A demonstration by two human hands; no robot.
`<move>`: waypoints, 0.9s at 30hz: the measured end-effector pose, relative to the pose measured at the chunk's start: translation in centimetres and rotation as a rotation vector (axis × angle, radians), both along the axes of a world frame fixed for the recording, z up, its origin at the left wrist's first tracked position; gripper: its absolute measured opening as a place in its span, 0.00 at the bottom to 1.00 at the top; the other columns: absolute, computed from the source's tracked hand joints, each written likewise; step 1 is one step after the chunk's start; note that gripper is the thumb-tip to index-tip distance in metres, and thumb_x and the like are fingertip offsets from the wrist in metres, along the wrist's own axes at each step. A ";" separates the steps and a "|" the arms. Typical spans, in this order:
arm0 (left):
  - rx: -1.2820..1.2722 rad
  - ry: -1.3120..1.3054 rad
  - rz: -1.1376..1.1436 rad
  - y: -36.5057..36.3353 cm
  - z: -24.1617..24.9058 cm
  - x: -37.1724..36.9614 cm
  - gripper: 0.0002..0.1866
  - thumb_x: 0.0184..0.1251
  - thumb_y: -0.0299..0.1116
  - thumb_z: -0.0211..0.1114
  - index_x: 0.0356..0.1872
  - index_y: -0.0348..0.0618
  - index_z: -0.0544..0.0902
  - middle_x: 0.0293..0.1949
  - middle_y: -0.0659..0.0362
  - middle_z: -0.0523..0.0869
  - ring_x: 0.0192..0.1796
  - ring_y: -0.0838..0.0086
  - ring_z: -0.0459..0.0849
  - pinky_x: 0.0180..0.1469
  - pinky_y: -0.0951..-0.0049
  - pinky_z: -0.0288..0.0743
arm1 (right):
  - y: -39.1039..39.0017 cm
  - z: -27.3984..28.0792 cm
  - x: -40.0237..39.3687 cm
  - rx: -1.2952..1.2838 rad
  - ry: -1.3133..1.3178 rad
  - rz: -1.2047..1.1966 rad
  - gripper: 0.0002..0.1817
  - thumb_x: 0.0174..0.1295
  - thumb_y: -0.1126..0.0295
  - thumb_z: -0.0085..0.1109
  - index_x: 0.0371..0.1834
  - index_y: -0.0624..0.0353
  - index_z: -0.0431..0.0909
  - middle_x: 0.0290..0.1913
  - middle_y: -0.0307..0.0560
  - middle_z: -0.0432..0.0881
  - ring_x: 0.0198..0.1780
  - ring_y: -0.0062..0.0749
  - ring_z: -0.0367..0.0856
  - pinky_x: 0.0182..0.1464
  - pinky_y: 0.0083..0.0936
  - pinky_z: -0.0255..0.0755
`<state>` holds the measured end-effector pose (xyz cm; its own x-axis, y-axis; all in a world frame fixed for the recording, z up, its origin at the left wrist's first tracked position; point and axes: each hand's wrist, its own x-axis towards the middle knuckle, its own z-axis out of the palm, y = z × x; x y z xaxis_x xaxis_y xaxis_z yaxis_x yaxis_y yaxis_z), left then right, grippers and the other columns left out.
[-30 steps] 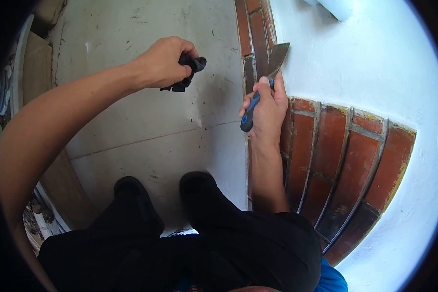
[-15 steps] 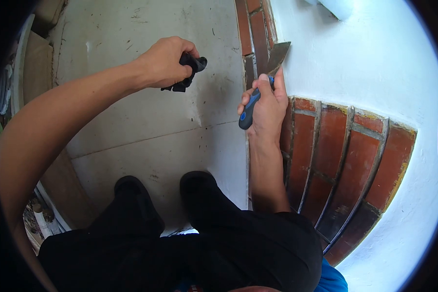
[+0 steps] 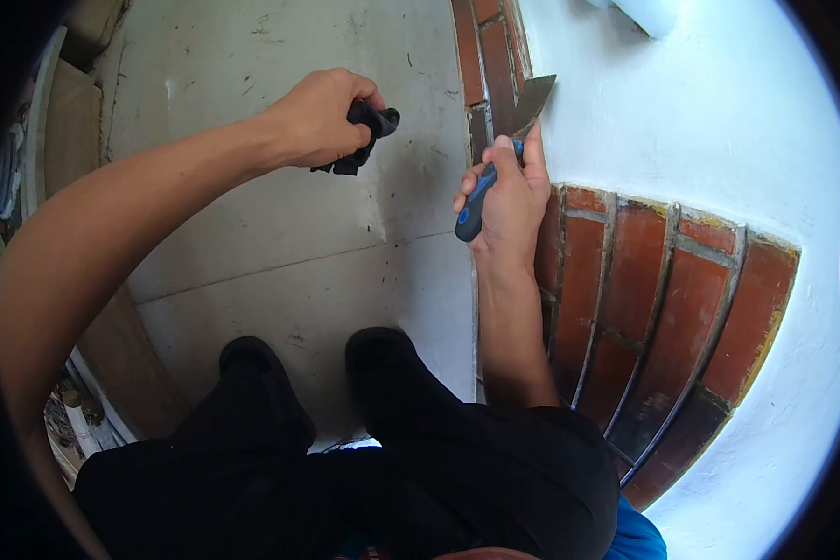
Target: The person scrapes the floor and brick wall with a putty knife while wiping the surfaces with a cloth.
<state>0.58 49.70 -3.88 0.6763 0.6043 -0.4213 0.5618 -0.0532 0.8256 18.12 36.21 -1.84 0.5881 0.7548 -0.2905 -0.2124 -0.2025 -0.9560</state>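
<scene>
My right hand (image 3: pixel 511 194) is closed around the dark handle, with blue inlays, of a putty knife (image 3: pixel 535 101). Its flat metal blade points up and away, lying by the line where the brick tiles (image 3: pixel 497 70) meet the white wall (image 3: pixel 663 121); whether the edge touches cannot be made out. Over the pale floor, my left hand (image 3: pixel 325 121) grips a crumpled black cloth (image 3: pixel 371 131) between thumb and fingers. Part of the cloth is hidden behind the hand.
Red-brown brick tiles with grey joints (image 3: pixel 658 299) cover the lower wall at right, with yellowish residue along their edge. My dark shoes (image 3: pixel 383 350) stand on large floor slabs (image 3: pixel 280 243) with scattered specks. Boards (image 3: pixel 73 140) and clutter line the left side.
The putty knife and my right hand have shifted very slightly up and left along the tile edge. My left hand with the black cloth has hardly moved.
</scene>
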 end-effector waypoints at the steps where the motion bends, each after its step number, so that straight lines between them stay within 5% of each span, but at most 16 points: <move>1: 0.013 -0.015 -0.003 0.0 -0.1 0.0 0.17 0.57 0.23 0.60 0.49 0.31 0.80 0.35 0.53 0.88 0.35 0.73 0.86 0.38 0.71 0.81 | -0.4 0.2 -0.3 -0.010 -0.018 0.000 0.31 0.74 0.73 0.46 0.80 0.50 0.51 0.32 0.38 0.69 0.20 0.22 0.72 0.14 0.21 0.69; 27: 0.035 -0.032 -0.007 -0.1 0.1 0.2 0.15 0.58 0.22 0.60 0.48 0.32 0.81 0.33 0.54 0.88 0.33 0.74 0.86 0.36 0.72 0.81 | -0.6 0.4 0.1 0.006 0.058 -0.017 0.29 0.74 0.73 0.47 0.78 0.51 0.54 0.31 0.39 0.70 0.21 0.23 0.74 0.15 0.23 0.70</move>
<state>0.77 49.64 -3.79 0.6932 0.6140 -0.3776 0.5345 -0.0864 0.8407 18.22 35.65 -1.43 0.5830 0.7470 -0.3196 -0.2704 -0.1926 -0.9433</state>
